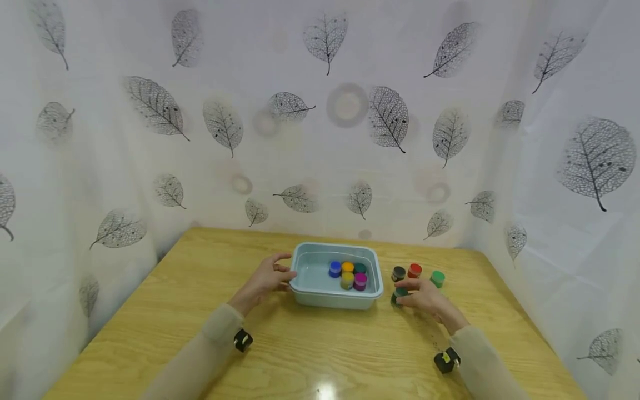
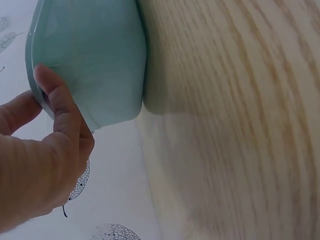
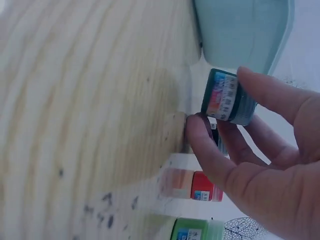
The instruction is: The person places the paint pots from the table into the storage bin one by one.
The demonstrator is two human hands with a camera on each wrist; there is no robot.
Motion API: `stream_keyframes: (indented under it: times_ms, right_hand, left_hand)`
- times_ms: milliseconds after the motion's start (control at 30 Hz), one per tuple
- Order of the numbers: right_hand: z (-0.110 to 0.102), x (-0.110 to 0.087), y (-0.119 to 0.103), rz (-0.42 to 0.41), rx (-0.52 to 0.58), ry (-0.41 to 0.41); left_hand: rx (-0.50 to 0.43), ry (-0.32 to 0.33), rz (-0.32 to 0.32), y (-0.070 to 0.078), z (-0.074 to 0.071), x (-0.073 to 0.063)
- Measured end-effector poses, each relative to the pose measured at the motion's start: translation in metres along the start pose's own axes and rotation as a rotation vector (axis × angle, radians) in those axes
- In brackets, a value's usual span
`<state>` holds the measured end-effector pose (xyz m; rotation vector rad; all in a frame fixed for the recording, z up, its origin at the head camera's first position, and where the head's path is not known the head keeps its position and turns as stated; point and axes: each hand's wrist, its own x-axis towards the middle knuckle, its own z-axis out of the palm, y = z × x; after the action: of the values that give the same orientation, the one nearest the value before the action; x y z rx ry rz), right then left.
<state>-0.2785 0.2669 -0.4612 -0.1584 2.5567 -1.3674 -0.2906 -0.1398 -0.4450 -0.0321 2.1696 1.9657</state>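
My left hand (image 1: 269, 279) pinches the left rim of a pale blue-green plastic tub (image 1: 330, 301), with fingertips on its outer wall (image 2: 95, 60). Inside the tub, grouped toward its right half, are several small paint jars: a blue jar (image 1: 335, 270), an orange jar (image 1: 347, 268), a dark teal jar (image 1: 360, 269), a yellow jar (image 1: 347, 281) and a magenta jar (image 1: 360, 282). Right of the tub, my right hand (image 1: 425, 297) grips a dark green paint jar (image 3: 225, 97) between thumb and fingers. Its printed label faces the right wrist camera.
Beyond the right hand stand a black jar (image 1: 398, 273), a red jar (image 1: 414, 271) and a green jar (image 1: 437, 279). Dark specks mark the wooden table (image 1: 320, 344) near the right wrist. A leaf-patterned curtain (image 1: 300, 155) surrounds the table's back and sides.
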Motion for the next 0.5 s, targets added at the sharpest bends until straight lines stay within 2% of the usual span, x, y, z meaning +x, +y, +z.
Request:
stream_keyframes:
  times_ms: [167, 367, 500]
  right_hand:
    - [-0.001, 0.0, -0.01, -0.039, 0.18, 0.016]
    - [-0.002, -0.002, -0.029, -0.119, 0.211, 0.075]
    - [0.004, -0.002, -0.041, -0.142, 0.291, 0.106]
  left_hand:
    - [-0.027, -0.011, 0.003, -0.003, 0.0, 0.001]
    - [-0.022, -0.013, 0.022, -0.003, 0.0, 0.002]
    - [-0.019, -0.014, 0.018, -0.003, 0.001, 0.001]
